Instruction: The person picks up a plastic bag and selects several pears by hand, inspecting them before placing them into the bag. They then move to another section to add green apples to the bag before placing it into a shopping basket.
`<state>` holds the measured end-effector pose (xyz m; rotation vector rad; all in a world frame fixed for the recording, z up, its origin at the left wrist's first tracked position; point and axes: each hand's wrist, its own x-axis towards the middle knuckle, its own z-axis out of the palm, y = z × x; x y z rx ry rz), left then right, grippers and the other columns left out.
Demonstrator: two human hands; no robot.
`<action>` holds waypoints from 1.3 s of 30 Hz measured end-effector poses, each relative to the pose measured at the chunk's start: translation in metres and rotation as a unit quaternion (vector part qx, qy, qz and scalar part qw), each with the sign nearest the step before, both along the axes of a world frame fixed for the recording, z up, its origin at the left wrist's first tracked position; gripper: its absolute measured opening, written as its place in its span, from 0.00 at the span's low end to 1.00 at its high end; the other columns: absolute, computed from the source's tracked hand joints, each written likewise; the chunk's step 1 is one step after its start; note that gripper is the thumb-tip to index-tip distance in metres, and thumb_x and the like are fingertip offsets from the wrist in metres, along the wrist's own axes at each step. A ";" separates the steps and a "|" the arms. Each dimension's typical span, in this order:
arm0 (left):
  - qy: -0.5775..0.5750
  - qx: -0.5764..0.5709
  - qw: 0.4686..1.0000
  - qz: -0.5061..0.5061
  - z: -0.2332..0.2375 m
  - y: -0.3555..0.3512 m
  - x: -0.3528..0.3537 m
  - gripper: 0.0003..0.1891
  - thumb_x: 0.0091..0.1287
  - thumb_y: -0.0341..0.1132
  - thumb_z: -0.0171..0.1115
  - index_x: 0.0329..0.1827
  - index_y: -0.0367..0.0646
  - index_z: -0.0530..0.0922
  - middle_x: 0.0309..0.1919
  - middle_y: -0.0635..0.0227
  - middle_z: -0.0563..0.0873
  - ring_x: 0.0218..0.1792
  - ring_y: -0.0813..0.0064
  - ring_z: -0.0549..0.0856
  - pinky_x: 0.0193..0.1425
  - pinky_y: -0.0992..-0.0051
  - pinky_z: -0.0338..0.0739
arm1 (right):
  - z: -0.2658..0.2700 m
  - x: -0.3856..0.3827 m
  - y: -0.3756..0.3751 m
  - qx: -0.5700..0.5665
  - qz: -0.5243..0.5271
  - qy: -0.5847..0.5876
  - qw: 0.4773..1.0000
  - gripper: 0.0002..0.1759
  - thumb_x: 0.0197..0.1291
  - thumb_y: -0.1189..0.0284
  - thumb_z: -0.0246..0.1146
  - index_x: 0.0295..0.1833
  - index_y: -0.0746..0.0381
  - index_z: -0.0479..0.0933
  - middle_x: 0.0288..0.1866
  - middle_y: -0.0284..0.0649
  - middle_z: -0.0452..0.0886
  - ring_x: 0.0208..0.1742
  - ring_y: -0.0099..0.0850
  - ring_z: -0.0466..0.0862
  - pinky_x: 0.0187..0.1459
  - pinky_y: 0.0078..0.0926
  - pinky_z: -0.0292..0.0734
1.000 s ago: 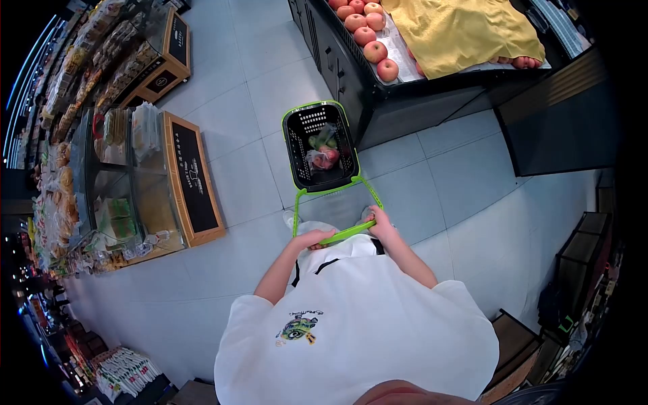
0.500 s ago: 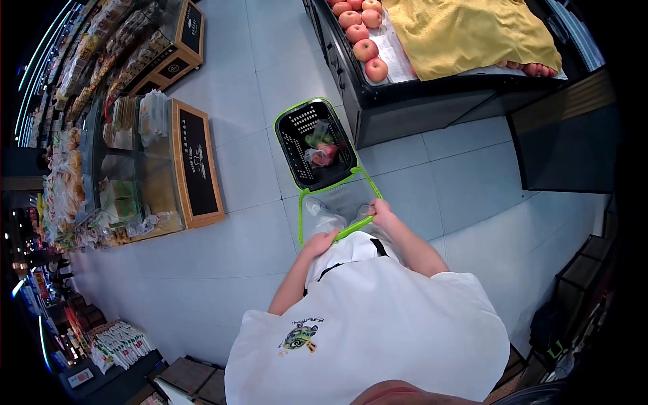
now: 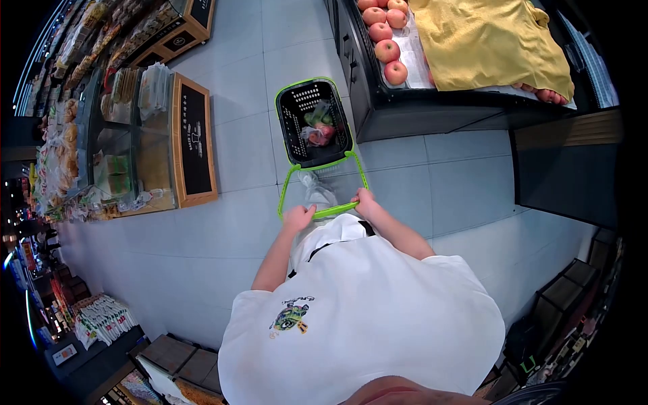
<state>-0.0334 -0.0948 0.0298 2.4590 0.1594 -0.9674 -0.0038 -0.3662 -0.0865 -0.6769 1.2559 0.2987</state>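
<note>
A black shopping basket (image 3: 314,162) with a green rim is in front of my body, its long green handle (image 3: 332,211) reaching back toward my waist. My left hand (image 3: 298,218) is closed on the handle's end on the left of the view. On the other end, my right hand (image 3: 364,200) wraps round the same handle. Inside the basket lies a clear plastic bag (image 3: 318,132) with red and green produce. Which hand bears more weight cannot be told.
On the left stands a bakery display (image 3: 196,138) with a wooden frame and packaged bread. Upper right, a dark stand (image 3: 432,111) holds apples (image 3: 395,72), partly under a yellow cloth (image 3: 493,47). Grey floor tiles (image 3: 398,185) lie between. Shelves (image 3: 570,287) line the lower right.
The basket, handle and both hands sit slightly higher in the view. The handle is more level, and the apple stand has shifted right in the view. Both hands keep their hold.
</note>
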 end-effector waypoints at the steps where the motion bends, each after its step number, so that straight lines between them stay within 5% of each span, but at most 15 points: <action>1: -0.007 0.006 1.000 -0.022 0.004 0.000 0.019 0.39 0.72 0.69 0.48 0.37 0.41 0.92 0.37 0.46 0.91 0.42 0.47 0.90 0.51 0.53 0.81 | -0.014 0.020 0.000 -0.010 -0.005 -0.005 1.000 0.14 0.58 0.85 0.51 0.50 0.62 0.68 0.32 0.41 0.66 0.21 0.30 0.64 0.23 0.33 0.68; 5: -0.021 0.005 0.999 -0.043 0.015 0.008 0.063 0.39 0.72 0.69 0.46 0.37 0.41 0.92 0.39 0.47 0.91 0.45 0.48 0.90 0.53 0.52 0.81 | -0.048 0.065 0.000 -0.061 0.003 0.037 0.997 0.12 0.62 0.83 0.52 0.50 0.62 0.68 0.31 0.41 0.67 0.22 0.30 0.66 0.24 0.34 0.69; 11: -0.035 -0.026 0.998 -0.041 -0.001 0.038 0.146 0.38 0.73 0.68 0.45 0.39 0.42 0.92 0.42 0.50 0.92 0.48 0.47 0.90 0.55 0.52 0.81 | -0.034 0.145 0.017 0.030 -0.004 -0.057 0.998 0.13 0.64 0.80 0.56 0.53 0.63 0.68 0.36 0.43 0.72 0.25 0.33 0.72 0.27 0.37 0.77; 13: -0.032 -0.036 0.999 -0.025 0.005 0.042 0.176 0.38 0.74 0.68 0.45 0.41 0.41 0.92 0.45 0.50 0.92 0.51 0.48 0.89 0.57 0.52 0.81 | 0.026 0.179 0.033 -0.188 0.143 0.032 0.971 0.20 0.63 0.79 0.58 0.61 0.63 0.68 0.46 0.50 0.79 0.35 0.43 0.85 0.37 0.47 0.87; 15: -0.020 -0.040 0.998 -0.046 0.010 0.049 0.209 0.38 0.74 0.67 0.45 0.42 0.40 0.91 0.46 0.50 0.91 0.52 0.48 0.89 0.58 0.52 0.81 | 0.071 0.200 0.059 -0.428 0.271 0.018 0.862 0.28 0.61 0.78 0.60 0.68 0.63 0.66 0.58 0.57 0.81 0.53 0.53 0.88 0.45 0.55 0.90; 17: 0.000 -0.044 0.997 -0.068 0.007 0.055 0.235 0.38 0.75 0.67 0.44 0.44 0.40 0.91 0.47 0.49 0.91 0.53 0.48 0.89 0.59 0.52 0.80 | 0.056 0.222 0.058 -0.434 0.315 0.008 0.844 0.30 0.62 0.77 0.60 0.70 0.63 0.65 0.66 0.58 0.78 0.60 0.56 0.85 0.42 0.54 0.91; 20: -0.042 -0.038 0.996 -0.062 -0.009 0.061 0.258 0.38 0.75 0.66 0.44 0.45 0.39 0.91 0.46 0.49 0.91 0.52 0.47 0.89 0.59 0.51 0.81 | 0.052 0.249 0.063 -0.389 0.305 0.026 0.869 0.26 0.65 0.73 0.59 0.70 0.61 0.69 0.65 0.54 0.78 0.53 0.54 0.87 0.41 0.53 0.92; 27: -0.048 -0.028 0.996 -0.068 -0.002 0.064 0.332 0.37 0.74 0.66 0.46 0.40 0.39 0.91 0.41 0.46 0.91 0.48 0.45 0.89 0.57 0.51 0.82 | 0.066 0.324 0.068 -0.399 0.323 0.049 0.857 0.25 0.65 0.73 0.58 0.67 0.68 0.68 0.63 0.61 0.79 0.57 0.60 0.86 0.38 0.52 0.91; 30: -0.065 -0.026 0.996 -0.064 -0.002 0.067 0.366 0.38 0.74 0.66 0.47 0.35 0.38 0.91 0.37 0.46 0.91 0.45 0.45 0.90 0.55 0.50 0.81 | 0.055 0.360 0.070 -0.421 0.337 0.053 0.841 0.23 0.65 0.73 0.58 0.65 0.69 0.70 0.62 0.62 0.80 0.58 0.61 0.85 0.38 0.53 0.91; 32: -0.081 -0.015 0.994 -0.070 -0.002 0.071 0.386 0.38 0.74 0.65 0.47 0.32 0.38 0.91 0.35 0.47 0.91 0.44 0.45 0.90 0.53 0.49 0.82 | 0.028 0.376 0.066 -0.497 0.389 0.060 0.773 0.21 0.65 0.75 0.54 0.63 0.68 0.74 0.61 0.58 0.82 0.57 0.59 0.87 0.36 0.53 0.90; 36: -0.104 -0.015 0.991 -0.080 0.005 0.073 0.439 0.37 0.74 0.64 0.46 0.34 0.39 0.91 0.35 0.46 0.90 0.42 0.44 0.90 0.51 0.48 0.82 | 0.018 0.433 0.061 -0.455 0.377 0.036 0.806 0.21 0.63 0.76 0.57 0.61 0.72 0.75 0.58 0.64 0.82 0.53 0.60 0.87 0.34 0.53 0.90; 38: -0.109 -0.009 0.991 -0.083 0.008 0.073 0.476 0.36 0.74 0.64 0.47 0.35 0.39 0.91 0.35 0.46 0.90 0.42 0.44 0.90 0.50 0.48 0.82 | 0.055 0.472 0.074 -0.316 0.201 0.032 0.927 0.20 0.62 0.81 0.55 0.60 0.75 0.75 0.55 0.63 0.82 0.46 0.57 0.90 0.33 0.50 0.89; 39: -0.098 -0.014 0.993 -0.069 0.006 0.073 0.496 0.36 0.74 0.63 0.47 0.36 0.39 0.91 0.36 0.46 0.91 0.42 0.44 0.90 0.51 0.49 0.81 | 0.060 0.490 0.076 -0.314 0.198 0.031 0.928 0.20 0.62 0.81 0.55 0.60 0.75 0.75 0.55 0.63 0.82 0.46 0.57 0.90 0.33 0.50 0.89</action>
